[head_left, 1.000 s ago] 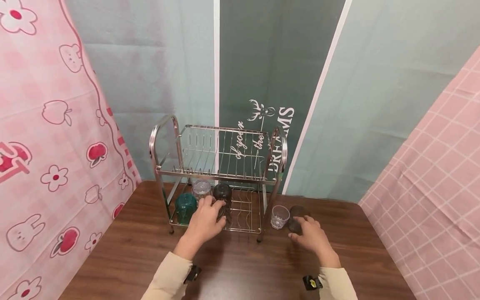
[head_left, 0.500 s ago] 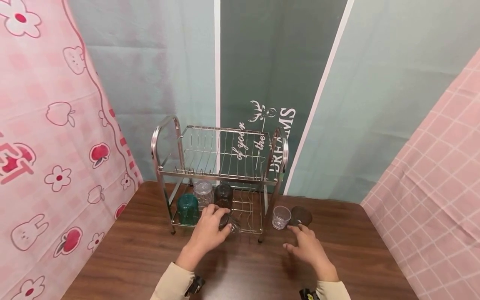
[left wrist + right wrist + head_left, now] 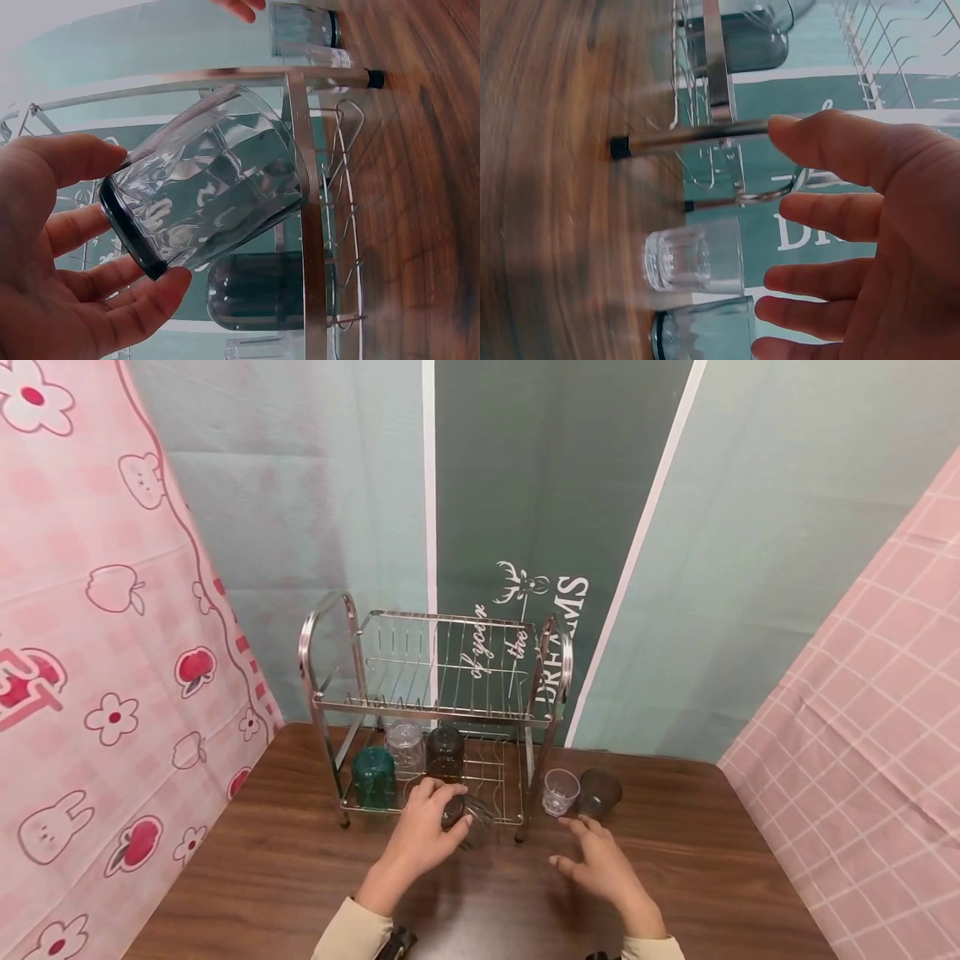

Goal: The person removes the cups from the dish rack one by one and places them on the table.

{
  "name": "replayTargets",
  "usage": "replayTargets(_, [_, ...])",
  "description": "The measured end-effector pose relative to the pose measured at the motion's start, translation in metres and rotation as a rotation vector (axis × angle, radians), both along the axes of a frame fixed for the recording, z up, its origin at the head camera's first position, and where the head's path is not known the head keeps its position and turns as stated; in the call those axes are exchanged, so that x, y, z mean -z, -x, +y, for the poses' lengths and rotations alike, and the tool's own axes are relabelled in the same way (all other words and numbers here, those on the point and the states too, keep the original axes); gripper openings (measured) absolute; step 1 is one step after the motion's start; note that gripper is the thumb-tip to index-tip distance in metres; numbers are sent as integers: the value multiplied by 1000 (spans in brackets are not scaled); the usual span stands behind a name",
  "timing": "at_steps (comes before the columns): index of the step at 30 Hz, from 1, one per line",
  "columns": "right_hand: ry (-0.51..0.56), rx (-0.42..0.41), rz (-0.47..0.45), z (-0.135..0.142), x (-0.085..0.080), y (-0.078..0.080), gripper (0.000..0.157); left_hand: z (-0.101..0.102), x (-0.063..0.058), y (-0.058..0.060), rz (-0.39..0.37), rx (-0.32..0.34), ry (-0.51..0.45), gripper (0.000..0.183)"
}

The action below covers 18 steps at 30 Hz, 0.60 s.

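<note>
My left hand (image 3: 423,831) pinches a smoky ribbed drinking glass (image 3: 214,176) by its thick dark base, thumb on one side and fingertips on the other. The glass is tilted, its mouth pointing right, at the front edge of the lower shelf of a metal dish rack (image 3: 435,717). My right hand (image 3: 596,860) holds nothing; its fingers are spread just in front of a clear glass (image 3: 561,792) and a dark glass (image 3: 600,793), which stand mouth-up on the table to the right of the rack.
On the lower shelf, a teal glass (image 3: 374,778), a clear glass (image 3: 406,747) and a dark glass (image 3: 446,750) stand upside down. The rack's right front leg (image 3: 525,827) rises between the two hands. Curtains (image 3: 862,693) enclose the wooden table (image 3: 697,860).
My left hand has moved right and towards me, bringing the smoky glass to the shelf's front. My right hand has drawn back leftwards from the dark glass on the table.
</note>
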State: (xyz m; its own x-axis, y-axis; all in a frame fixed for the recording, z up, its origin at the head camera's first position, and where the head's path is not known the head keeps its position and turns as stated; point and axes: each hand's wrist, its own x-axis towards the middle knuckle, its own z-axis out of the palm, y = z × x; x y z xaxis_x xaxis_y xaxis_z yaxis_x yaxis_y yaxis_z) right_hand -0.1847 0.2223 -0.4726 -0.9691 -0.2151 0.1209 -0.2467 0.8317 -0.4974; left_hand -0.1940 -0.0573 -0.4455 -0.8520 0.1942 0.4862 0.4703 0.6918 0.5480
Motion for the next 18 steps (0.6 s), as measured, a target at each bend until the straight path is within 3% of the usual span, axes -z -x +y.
replayTargets(12, [211,-97,236,-16,12,-4,52,12,15,-7,-48,81,-90,35])
replayTargets(15, [266,-110,250,-19,15,-5,51,14,20,-8,-59,99,-126,35])
replayTargets(18, [347,-112,203,-23,18,-7,50,16,25,-9,-79,110,-173,34])
